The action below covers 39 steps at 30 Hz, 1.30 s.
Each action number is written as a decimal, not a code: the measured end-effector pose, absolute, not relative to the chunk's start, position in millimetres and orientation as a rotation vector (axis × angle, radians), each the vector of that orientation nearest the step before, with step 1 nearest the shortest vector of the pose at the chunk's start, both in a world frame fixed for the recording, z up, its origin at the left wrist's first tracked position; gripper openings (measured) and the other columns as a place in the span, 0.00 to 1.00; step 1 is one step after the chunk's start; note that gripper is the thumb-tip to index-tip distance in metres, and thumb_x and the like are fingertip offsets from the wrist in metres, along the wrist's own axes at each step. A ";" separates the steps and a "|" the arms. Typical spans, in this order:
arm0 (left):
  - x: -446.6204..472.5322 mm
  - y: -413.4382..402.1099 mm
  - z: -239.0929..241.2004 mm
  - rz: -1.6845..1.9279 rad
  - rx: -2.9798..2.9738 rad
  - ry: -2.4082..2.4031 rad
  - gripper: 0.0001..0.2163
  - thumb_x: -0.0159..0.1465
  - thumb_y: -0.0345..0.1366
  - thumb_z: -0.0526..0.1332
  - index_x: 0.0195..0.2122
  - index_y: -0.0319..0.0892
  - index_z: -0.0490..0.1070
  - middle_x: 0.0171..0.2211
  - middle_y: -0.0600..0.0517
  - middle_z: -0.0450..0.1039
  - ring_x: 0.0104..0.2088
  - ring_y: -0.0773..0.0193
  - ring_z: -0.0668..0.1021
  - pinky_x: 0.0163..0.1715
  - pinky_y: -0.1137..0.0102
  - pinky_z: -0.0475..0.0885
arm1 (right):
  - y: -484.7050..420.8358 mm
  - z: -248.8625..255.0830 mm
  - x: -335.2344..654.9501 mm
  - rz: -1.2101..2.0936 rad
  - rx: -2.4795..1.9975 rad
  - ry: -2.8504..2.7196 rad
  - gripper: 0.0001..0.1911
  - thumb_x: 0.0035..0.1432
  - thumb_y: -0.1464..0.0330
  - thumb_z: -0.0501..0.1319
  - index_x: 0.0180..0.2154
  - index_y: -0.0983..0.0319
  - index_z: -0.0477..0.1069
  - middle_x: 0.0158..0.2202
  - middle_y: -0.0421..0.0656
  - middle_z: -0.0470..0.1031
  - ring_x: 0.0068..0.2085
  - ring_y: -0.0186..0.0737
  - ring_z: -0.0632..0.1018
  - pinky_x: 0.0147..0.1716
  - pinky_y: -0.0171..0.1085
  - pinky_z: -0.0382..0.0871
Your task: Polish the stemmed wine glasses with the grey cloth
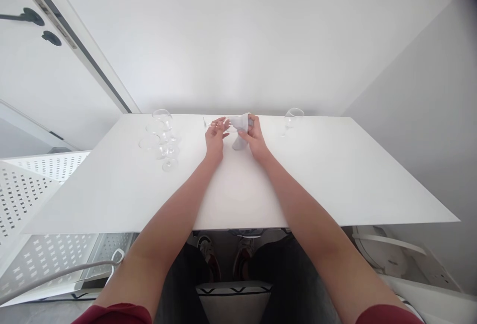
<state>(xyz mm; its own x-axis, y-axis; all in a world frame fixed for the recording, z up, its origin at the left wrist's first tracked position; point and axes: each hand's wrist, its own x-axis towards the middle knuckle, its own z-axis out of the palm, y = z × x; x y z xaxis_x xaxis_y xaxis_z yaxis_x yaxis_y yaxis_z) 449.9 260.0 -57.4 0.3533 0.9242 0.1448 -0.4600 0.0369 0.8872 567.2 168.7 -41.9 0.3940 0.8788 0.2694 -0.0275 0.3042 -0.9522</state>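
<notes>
Wiping was judged unfinished, a wine glass (231, 127) being held at far centre by the left hand (215, 139) and a cloth (239, 142) against it by the right hand (256, 138), other glasses (166, 124) left and right being of undetermined status.

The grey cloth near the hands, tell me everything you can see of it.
The grey cloth is pale, plain and soft-looking, bunched and creased. The right hand grips it at the mouth of a clear stemmed glass, which the left hand holds on its side. Some cloth shows at the bowl, perhaps inside it; a loose end hangs below, over the white table. Whether that end touches the tabletop is unclear.
</notes>
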 end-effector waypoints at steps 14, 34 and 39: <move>449.8 259.5 -59.8 1.075 1.139 0.411 0.12 0.69 0.49 0.61 0.45 0.48 0.76 0.53 0.47 0.79 0.49 0.59 0.80 0.44 0.67 0.75 | 174.6 -49.6 574.8 1.010 -0.956 -0.966 0.52 0.41 0.74 0.66 0.69 0.48 0.57 0.49 0.39 0.80 0.42 0.42 0.79 0.44 0.42 0.75; 451.4 262.5 -62.8 1.058 1.090 0.367 0.13 0.73 0.49 0.57 0.45 0.47 0.75 0.57 0.47 0.77 0.48 0.58 0.79 0.44 0.64 0.74 | 179.6 -56.0 574.1 0.902 -1.009 -1.059 0.48 0.44 0.78 0.60 0.67 0.52 0.58 0.42 0.41 0.80 0.41 0.44 0.79 0.41 0.42 0.76; 451.4 265.4 -64.1 1.074 1.068 0.338 0.14 0.72 0.50 0.57 0.44 0.47 0.75 0.56 0.46 0.77 0.47 0.56 0.80 0.40 0.64 0.75 | 180.5 -54.5 575.1 1.079 -0.930 -1.023 0.48 0.43 0.77 0.61 0.67 0.54 0.57 0.43 0.42 0.79 0.39 0.45 0.80 0.40 0.44 0.76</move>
<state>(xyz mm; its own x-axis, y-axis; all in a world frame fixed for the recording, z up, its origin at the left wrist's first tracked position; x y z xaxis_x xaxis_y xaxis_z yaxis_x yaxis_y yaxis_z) 451.4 265.4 -64.1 0.4838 0.8390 0.2492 -0.5450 0.0660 0.8358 575.1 180.5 -54.5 0.1503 0.9706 0.1878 -0.2395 0.2200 -0.9456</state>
